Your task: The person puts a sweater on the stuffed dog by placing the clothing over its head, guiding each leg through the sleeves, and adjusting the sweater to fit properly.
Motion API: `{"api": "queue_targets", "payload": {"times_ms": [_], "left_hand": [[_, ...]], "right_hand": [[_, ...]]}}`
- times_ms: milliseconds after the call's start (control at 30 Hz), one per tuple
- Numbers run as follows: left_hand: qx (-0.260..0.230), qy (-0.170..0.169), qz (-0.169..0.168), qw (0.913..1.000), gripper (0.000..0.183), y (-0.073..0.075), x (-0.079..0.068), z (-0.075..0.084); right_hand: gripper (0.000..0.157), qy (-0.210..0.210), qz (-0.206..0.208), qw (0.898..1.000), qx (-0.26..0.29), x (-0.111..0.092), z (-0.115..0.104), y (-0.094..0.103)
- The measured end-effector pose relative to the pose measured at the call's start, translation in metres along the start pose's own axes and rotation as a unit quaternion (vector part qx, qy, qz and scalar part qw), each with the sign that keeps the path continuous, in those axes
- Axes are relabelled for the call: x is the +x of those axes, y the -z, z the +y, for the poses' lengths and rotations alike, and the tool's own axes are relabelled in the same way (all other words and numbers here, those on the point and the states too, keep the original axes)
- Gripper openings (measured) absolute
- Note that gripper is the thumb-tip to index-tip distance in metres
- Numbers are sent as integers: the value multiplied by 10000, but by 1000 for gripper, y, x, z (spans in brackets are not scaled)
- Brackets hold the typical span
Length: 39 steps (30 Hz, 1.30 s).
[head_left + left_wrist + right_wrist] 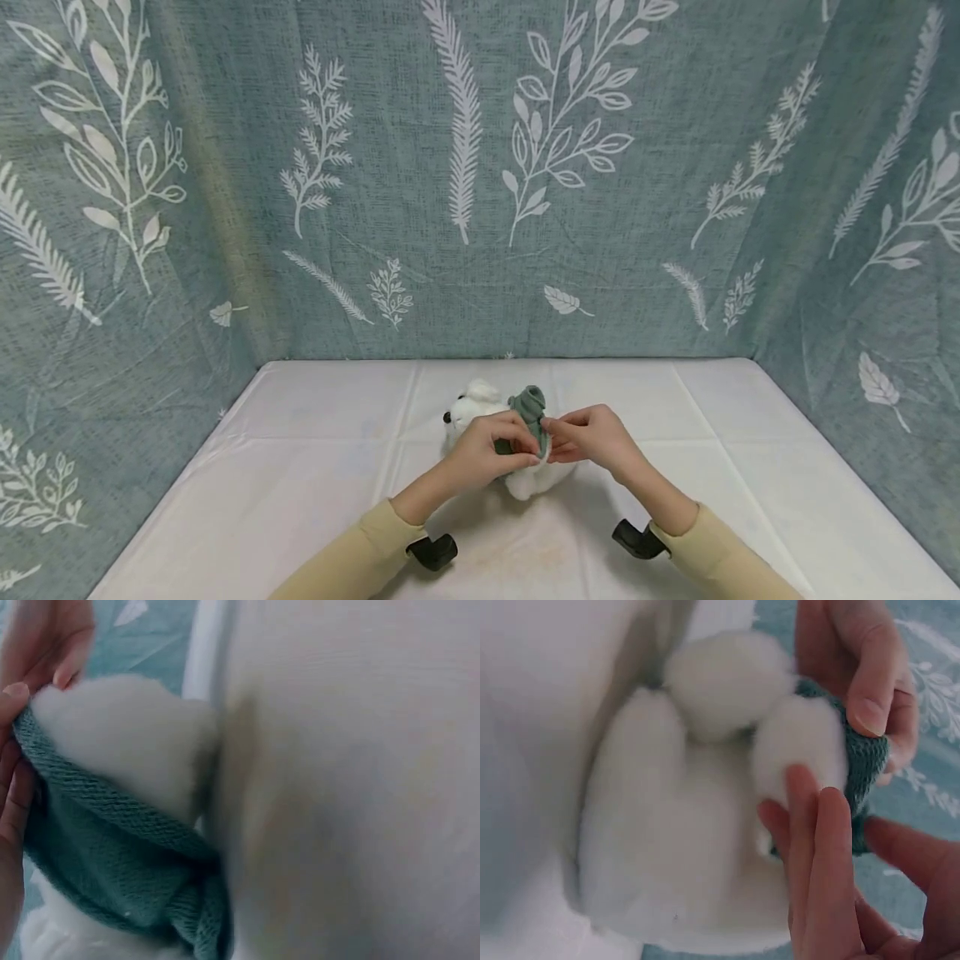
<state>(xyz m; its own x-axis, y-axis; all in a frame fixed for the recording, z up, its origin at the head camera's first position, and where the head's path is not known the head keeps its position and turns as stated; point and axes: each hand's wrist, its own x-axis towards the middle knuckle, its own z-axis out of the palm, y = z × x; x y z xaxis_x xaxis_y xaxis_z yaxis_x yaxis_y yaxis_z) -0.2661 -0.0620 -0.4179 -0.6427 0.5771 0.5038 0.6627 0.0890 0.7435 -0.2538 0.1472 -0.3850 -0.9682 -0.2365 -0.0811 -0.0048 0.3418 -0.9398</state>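
A white plush animal [476,406] with a dark nose lies on the table, its head to the left. Around its body is a green knitted garment [528,403], one rolled part sticking up. My left hand [491,446] pinches the garment's edge between thumb and fingers, seen also in the right wrist view. From the other side, my right hand [596,437] has its thumb at the knit, while its fingers [829,855] lie along a fluffy white limb [799,739]. In the left wrist view, the knit [112,840] stretches across the white fur [127,742].
A white cloth covers the table [322,467]. Behind it and at both sides hangs a blue-green curtain [390,167] with white leaf prints. Black wrist mounts [432,552] sit at the cuffs of the beige sleeves [360,550].
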Motion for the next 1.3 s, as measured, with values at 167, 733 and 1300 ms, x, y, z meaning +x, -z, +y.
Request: {"api": "queue_targets", "payload": {"times_ms": [167, 733, 1300], "left_hand": [[311, 11, 34, 9995, 6, -4, -1, 1], [1421, 1660, 1133, 9692, 6, 19, -3, 0], [3246, 1399, 969, 9304, 18, 23, -13, -2]], "right_hand": [[21, 158, 478, 9967, -643, 5, 0, -9], [8, 827, 687, 9790, -1732, -5, 7, -15], [11, 1186, 358, 9686, -2157, -14, 13, -33]]}}
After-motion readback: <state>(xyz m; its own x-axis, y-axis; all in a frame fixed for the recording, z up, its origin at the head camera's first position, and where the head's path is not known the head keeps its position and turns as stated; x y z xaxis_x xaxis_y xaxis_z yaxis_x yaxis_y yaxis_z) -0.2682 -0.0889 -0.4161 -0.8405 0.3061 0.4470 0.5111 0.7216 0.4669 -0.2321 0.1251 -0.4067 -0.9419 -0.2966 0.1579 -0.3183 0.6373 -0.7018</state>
